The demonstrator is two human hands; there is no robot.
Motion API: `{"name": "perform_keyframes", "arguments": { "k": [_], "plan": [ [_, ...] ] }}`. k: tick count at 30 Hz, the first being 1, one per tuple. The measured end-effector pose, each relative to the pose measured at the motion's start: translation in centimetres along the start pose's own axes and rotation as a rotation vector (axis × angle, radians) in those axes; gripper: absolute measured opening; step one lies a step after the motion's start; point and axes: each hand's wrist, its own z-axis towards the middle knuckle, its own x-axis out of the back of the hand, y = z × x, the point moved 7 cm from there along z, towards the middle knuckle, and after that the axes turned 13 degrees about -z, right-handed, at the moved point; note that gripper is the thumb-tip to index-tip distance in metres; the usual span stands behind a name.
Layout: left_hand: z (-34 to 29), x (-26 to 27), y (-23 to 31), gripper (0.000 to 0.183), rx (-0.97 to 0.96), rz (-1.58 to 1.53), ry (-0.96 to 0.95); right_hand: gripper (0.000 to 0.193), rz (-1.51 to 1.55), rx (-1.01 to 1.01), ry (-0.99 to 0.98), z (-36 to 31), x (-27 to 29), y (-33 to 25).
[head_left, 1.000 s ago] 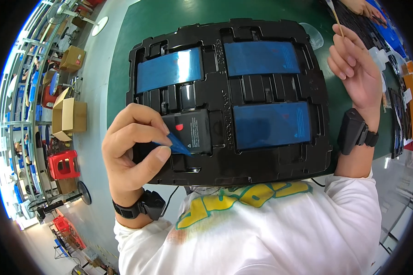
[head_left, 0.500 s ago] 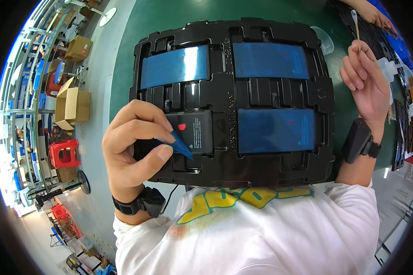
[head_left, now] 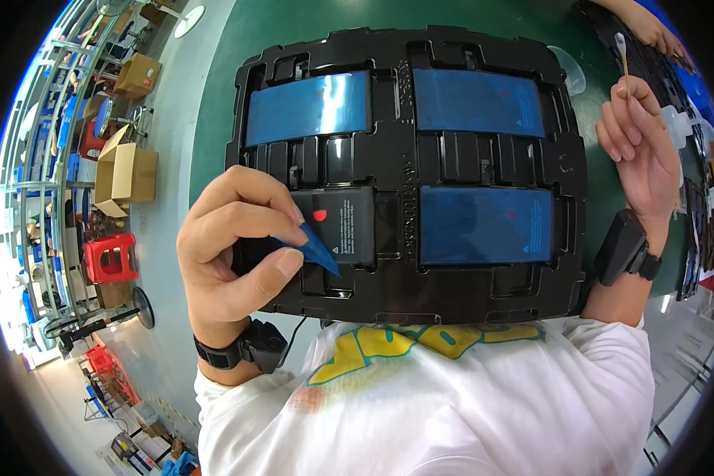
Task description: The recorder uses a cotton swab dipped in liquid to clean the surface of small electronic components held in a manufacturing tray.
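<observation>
A black plastic tray (head_left: 389, 297) with moulded pockets lies in front of me, holding several flat battery-like packs. Blue film covers the far left pack (head_left: 308, 109), the far right pack (head_left: 480, 103) and the near right pack (head_left: 486, 225). On the near left black pack (head_left: 355, 226), part of the surface with a red mark is bare. My left hand (head_left: 242, 242) pinches a folded-up piece of blue film (head_left: 317, 252) over that pack, hiding its left part. Raised to the right of the tray, my right hand (head_left: 639, 135) grips a cotton swab (head_left: 623, 54) with its white tip upward.
The tray rests on a green tabletop (head_left: 230, 47). A clear cup (head_left: 567, 70) and a translucent bottle (head_left: 677, 127) stand to the right. Another person's hand (head_left: 650, 28) shows at the upper right. Cardboard boxes (head_left: 127, 173) and a red stool (head_left: 111, 258) are on the floor at left.
The tray appears slightly farther right in the picture. My right hand with the swab has shifted a little right and down. My left hand still pinches the film.
</observation>
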Motion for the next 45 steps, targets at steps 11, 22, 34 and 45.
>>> {"name": "perform_keyframes", "arguments": {
  "k": [11,22,34,45],
  "plan": [
    [0.4,0.0,0.4,0.016,-0.045,-0.009,-0.022,0.024,-0.143,-0.045,0.014,-0.3,-1.3,-0.7],
    [0.5,-0.3,0.2,0.015,-0.049,-0.033,-0.029,0.019,-0.703,0.021,-0.063,-0.8,-7.9,-6.1],
    [0.3,-0.2,0.1,0.014,-0.069,-0.023,-0.021,0.013,-0.842,0.151,-0.356,-0.3,-13.6,-4.3],
    [0.1,-0.1,-0.2,0.021,0.021,-0.021,0.019,0.018,-0.678,-0.276,-0.426,0.3,-13.4,-2.8]
  ]
}}
